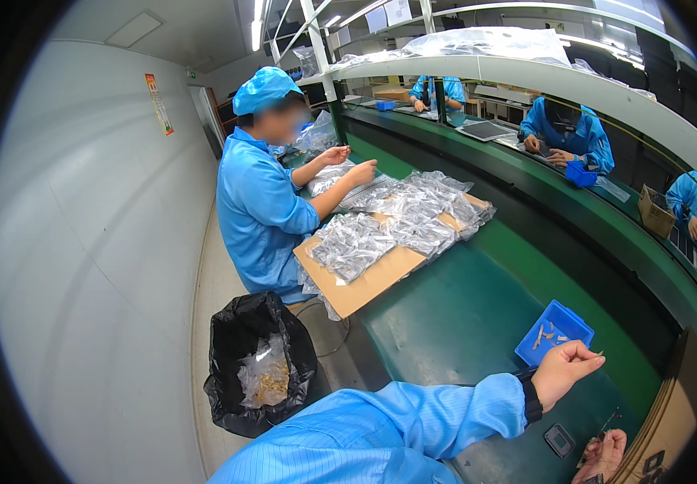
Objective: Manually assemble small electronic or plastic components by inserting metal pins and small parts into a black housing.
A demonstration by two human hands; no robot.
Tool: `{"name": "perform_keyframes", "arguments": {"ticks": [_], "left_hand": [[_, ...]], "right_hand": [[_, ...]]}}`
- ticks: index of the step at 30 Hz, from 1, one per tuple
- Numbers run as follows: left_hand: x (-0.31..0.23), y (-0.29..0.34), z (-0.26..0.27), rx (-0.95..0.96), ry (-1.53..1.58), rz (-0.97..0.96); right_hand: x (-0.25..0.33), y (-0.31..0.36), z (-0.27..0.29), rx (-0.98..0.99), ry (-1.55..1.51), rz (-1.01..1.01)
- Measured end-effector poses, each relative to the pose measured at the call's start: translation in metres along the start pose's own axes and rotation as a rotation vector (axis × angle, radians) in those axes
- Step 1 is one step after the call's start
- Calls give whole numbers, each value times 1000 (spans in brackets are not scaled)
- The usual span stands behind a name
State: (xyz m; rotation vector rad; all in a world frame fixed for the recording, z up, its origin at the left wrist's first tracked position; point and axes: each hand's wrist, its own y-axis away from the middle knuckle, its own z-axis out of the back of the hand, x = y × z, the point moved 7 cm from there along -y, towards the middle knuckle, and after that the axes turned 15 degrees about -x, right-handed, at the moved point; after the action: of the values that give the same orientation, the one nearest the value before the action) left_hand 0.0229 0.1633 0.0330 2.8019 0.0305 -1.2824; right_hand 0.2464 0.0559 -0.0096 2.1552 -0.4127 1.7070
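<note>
My left hand (pixel 562 374), in a blue sleeve with a black band at the wrist, is closed in a pinch. A tiny thin piece (pixel 601 353) pokes out from its fingertips, too small to name. Just behind that hand sits a blue plastic bin (pixel 581 324) with several small tan strips (pixel 545 334) in it. Low at the right, my right hand (pixel 604 456) has its fingers curled in around something dark, mostly hidden. Between the hands, a small dark rectangular device (pixel 560 440) with a grey window lies on the green table.
Cardboard (pixel 671 411) stands along the right side. Ahead on the green table (pixel 445 323), clear plastic bags (pixel 413 211) lie on a cardboard sheet (pixel 354 289), where a co-worker (pixel 263 194) sits. A black-lined bin (pixel 227 387) stands on the floor. More people work across the line.
</note>
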Motion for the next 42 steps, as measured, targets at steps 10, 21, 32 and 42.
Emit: {"name": "perform_keyframes", "arguments": {"ticks": [10,21,32,42], "left_hand": [[-1,2,2,2,-34,-13],[-7,5,2,-72,-125,116],[-2,1,8,-99,-23,111],[-2,0,7,-87,-54,83]], "right_hand": [[0,1,-1,-34,-24,5],[-2,-1,0,-44,-19,12],[-4,-4,3,-46,-10,32],[-3,-3,2,-37,-15,18]]}}
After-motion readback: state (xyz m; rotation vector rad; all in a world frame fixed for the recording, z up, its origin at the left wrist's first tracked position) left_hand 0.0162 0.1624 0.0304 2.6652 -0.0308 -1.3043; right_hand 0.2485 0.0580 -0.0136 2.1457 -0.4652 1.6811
